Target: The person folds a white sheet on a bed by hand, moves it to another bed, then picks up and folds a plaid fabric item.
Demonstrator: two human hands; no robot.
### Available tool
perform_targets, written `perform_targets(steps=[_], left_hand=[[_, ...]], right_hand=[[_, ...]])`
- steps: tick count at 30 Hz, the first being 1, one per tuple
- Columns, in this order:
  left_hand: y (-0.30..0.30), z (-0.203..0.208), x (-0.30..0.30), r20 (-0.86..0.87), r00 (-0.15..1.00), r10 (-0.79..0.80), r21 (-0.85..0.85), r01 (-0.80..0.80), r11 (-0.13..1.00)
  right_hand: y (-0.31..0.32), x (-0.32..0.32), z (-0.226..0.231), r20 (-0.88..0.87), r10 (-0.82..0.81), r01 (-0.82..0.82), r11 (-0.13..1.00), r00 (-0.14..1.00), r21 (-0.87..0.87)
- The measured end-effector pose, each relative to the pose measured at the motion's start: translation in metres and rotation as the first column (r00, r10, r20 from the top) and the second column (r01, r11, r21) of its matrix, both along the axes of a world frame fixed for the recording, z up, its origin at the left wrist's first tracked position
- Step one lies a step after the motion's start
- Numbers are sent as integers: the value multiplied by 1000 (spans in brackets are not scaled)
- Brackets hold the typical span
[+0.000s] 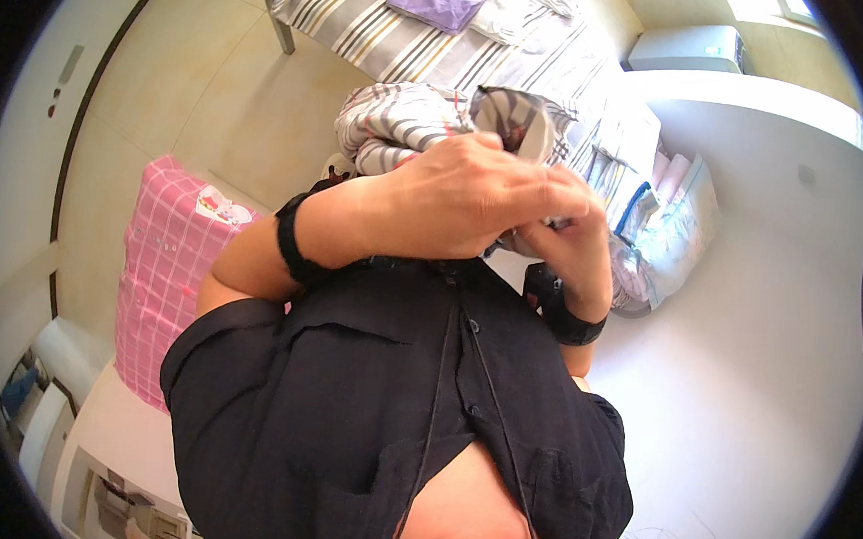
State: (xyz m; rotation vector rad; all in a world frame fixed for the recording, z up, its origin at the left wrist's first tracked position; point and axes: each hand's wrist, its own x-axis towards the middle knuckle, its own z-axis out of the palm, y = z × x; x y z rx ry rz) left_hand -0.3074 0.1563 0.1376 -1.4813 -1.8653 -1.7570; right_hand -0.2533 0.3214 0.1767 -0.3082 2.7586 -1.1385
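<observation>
My left hand point(478, 194) reaches across in front of my chest, its fingers bent and pressed toward my right hand point(582, 242). The right hand curls in from the other side, and the fingertips of both meet and overlap, slightly blurred. A bunched striped cloth point(399, 124) in white, grey and brown lies about the hands, with folds showing beyond them and a little below. The hands seem closed on part of this cloth, though the exact grip is hidden behind the fingers. Each wrist wears a black band.
Ahead stands a bed with a striped sheet point(341, 20), bearing a folded purple cloth point(443, 2) and white cloth. At right, a clear plastic bag point(684, 228) of textiles sits by the white wall point(757, 313). A pink checked cover point(175, 287) is at my left.
</observation>
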Motion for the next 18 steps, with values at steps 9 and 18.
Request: perform_targets(steps=[9,18], left_hand=[[-8,-12,-14,-77,994,74,-23,-76,997],[25,-198,-36,166,741,651,-284,-596,751]], right_hand=[[-18,16,1,-29,-325,319,940,945,-120],[-24,36,58,-653,-616,459,780,441,-425]])
